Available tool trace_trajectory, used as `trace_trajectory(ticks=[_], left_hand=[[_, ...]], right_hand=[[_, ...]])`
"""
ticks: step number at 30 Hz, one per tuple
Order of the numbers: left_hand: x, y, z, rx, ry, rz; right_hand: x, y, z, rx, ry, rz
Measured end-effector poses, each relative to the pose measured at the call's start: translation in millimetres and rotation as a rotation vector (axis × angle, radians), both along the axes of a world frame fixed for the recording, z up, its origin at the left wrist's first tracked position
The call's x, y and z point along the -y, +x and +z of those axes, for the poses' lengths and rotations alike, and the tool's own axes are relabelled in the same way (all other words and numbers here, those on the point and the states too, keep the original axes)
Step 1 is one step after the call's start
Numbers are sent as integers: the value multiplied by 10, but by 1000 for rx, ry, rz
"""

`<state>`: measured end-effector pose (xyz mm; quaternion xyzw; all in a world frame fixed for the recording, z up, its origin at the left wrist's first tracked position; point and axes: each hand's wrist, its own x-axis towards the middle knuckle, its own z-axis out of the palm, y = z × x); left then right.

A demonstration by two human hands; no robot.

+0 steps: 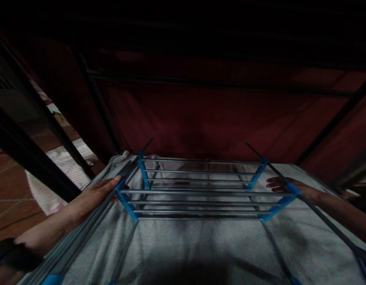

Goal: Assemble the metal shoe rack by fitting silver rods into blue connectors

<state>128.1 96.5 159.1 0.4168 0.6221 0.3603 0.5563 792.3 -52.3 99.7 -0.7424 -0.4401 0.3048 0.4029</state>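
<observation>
The rack [201, 193] sat over the grey cloth [195, 237], between my hands, and I judged it could skew or tip if one side took more force, since my holds were uneven. My left arm reached forward, the left hand [104, 188] clamped on the rack's near left bracket, thumb uppermost. My right hand [280, 182] came in from the side, its fingers apart and loose beside the right post [325, 221].

rack [201, 192] on cloth [224, 233], curtain [201, 118] behind, sheet [46, 178] far left
</observation>
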Motion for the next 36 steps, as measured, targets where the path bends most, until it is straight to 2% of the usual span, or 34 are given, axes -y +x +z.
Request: trace_trajectory(ticks=[3,6,10,15,18,25,31,36], left_hand=[[88,21,6,42,21,-66],[155,12,-35,11,44,-122],[143,24,-185,2,107,-37],[3,119,-418,55,209,93],[-27,171,-415,102,238,128],[243,147,-147,64,115,2],[521,238,-162,44,185,53],[511,294,-145,56,191,5]], right_hand=[[122,14,234,-263,-73,-47],[209,-63,325,-266,-139,-167],[264,-298,398,-300,-102,-227],[293,-628,635,-214,-30,-232],[326,-678,730,-191,13,-198],[474,-473,564,-137,10,-206],[631,-393,495,-128,24,-237],[614,-393,491,-141,21,-289]])
